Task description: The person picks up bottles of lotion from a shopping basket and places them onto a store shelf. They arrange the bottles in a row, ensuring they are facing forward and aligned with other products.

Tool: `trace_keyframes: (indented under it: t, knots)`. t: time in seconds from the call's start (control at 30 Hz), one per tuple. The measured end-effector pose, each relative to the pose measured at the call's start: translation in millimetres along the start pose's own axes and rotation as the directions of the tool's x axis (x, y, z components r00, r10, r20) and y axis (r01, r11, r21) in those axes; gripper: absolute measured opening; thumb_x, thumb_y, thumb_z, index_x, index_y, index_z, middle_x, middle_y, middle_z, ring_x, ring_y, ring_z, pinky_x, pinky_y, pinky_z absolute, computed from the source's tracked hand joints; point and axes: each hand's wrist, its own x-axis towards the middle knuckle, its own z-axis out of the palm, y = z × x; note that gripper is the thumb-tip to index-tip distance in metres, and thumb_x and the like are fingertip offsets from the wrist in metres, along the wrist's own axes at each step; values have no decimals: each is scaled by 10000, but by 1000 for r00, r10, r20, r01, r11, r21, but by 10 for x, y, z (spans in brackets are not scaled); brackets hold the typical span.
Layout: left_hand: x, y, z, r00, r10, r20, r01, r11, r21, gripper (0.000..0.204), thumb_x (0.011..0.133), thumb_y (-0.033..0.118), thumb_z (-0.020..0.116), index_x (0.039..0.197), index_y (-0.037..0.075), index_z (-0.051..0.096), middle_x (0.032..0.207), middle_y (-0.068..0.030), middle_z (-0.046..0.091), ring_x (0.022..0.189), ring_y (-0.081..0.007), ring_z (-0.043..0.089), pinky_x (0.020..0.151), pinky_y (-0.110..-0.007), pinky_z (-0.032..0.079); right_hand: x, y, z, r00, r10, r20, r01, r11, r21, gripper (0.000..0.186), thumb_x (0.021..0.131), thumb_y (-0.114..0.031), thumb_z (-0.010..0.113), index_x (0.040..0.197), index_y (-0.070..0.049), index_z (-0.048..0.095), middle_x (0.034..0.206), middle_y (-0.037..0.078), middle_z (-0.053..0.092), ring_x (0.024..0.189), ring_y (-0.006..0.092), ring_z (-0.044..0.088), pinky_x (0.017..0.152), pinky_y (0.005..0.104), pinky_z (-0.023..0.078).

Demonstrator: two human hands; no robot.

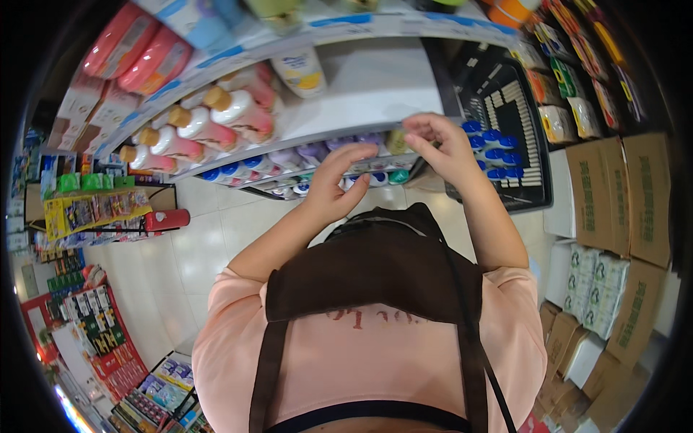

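My left hand [338, 182] is raised in front of the shelf edge, its fingers apart from the thumb and nothing between them. To its right my right hand [437, 143] hovers by the corner of the same shelf, fingers curved and the thumb apart, also holding nothing. On that shelf stand several white and pink bottles [238, 115] with wooden-looking caps, left of my hands. Farther back is a white bottle with a yellow label [301, 73]. Purple bottles [313, 153] line the shelf below, partly hidden by my left hand.
A black basket [543, 173] holding several blue-capped bottles [498, 151] is at my right. Brown cardboard boxes [599, 195] and wrapped packs [593, 285] are stacked beyond it. Pink jars [155, 65] sit on the upper shelf. At left, a display rack holds a red cylinder [167, 219].
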Motion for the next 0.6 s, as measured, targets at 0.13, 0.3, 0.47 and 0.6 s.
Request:
trace_keyframes:
  t: [0.13, 0.3, 0.47, 0.6]
  knots:
    - [165, 120, 574, 974, -149, 169, 162, 984, -70, 225, 802, 123, 635, 1025, 94, 645, 968, -88, 648, 935, -263, 593, 798, -352, 467, -588, 535, -638, 979, 145, -143, -146, 989, 7, 163, 850, -93, 654, 989, -11, 633, 882, 23, 642, 768, 78, 594, 688, 210, 469]
    - [598, 172, 1439, 958, -34, 286, 19, 998, 57, 199, 772, 125, 639, 967, 89, 653, 943, -82, 640, 933, -264, 580, 799, -362, 446, -981, 1036, -1429, 915, 313, -256, -385, 869, -311, 208, 797, -146, 688, 974, -43, 651, 866, 64, 668, 739, 150, 623, 662, 268, 487]
    - [1002, -76, 2336, 930, 3, 367, -181, 874, 451, 216, 708, 239, 647, 890, 129, 683, 862, -57, 627, 926, -254, 544, 819, -396, 385, -1097, 1548, -1694, 941, 319, -109, -318, 735, -599, 327, 743, -199, 713, 1039, -82, 640, 984, 108, 660, 896, 284, 632, 758, 367, 501]
    - [1229, -301, 2839, 772, -270, 575, -311, 628, 713, 287, 707, 322, 641, 887, 107, 700, 898, -51, 644, 936, -235, 534, 809, -391, 342, -1019, 1824, -1700, 954, 296, -49, -235, 636, -735, 384, 720, -213, 721, 1075, -104, 626, 1044, 114, 632, 945, 301, 616, 773, 396, 505]
